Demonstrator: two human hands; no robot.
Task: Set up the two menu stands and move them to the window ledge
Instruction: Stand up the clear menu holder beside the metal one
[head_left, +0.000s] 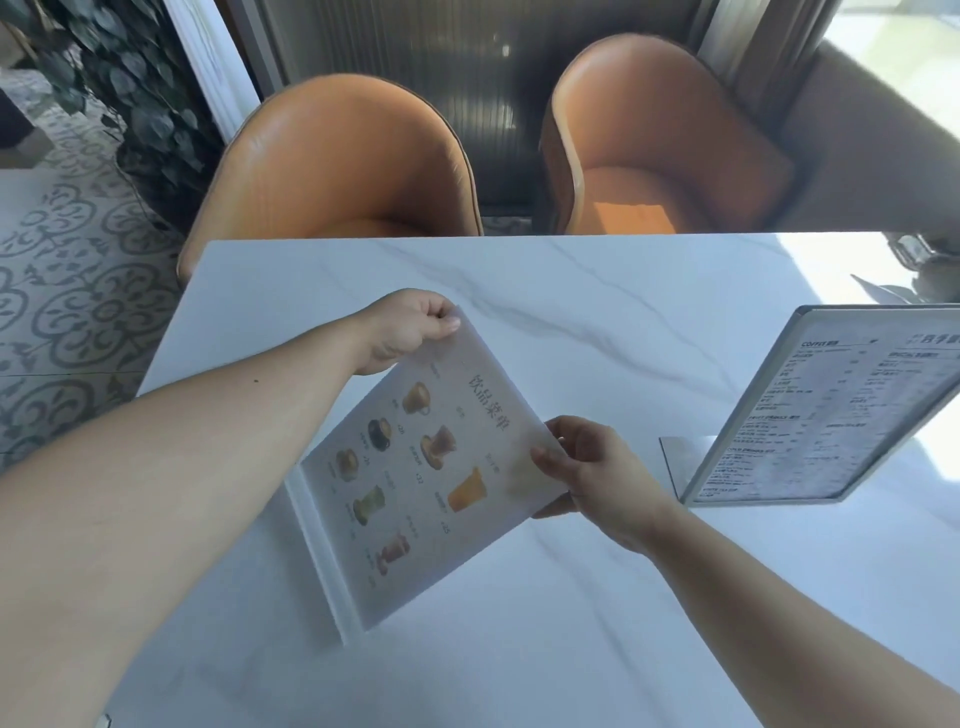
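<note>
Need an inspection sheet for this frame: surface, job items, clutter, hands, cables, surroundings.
Surface: white marble table, sunlit at right.
Job's things: drinks menu held tilted over the table; text menu standing upright at right.
Clutter: blurred object at far right edge, cannot identify.
Grippers: left hand grips the drinks menu's far corner; right hand grips its right edge.
Cables: nothing seen.
Surroundings: two orange chairs behind the table, plant at left, patterned floor.

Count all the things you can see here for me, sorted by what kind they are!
Menu stands: 2, the picture menu held by the left hand and right hand, and the text menu standing upright
Orange chairs: 2
Tables: 1
Plants: 1
Total: 6
</note>
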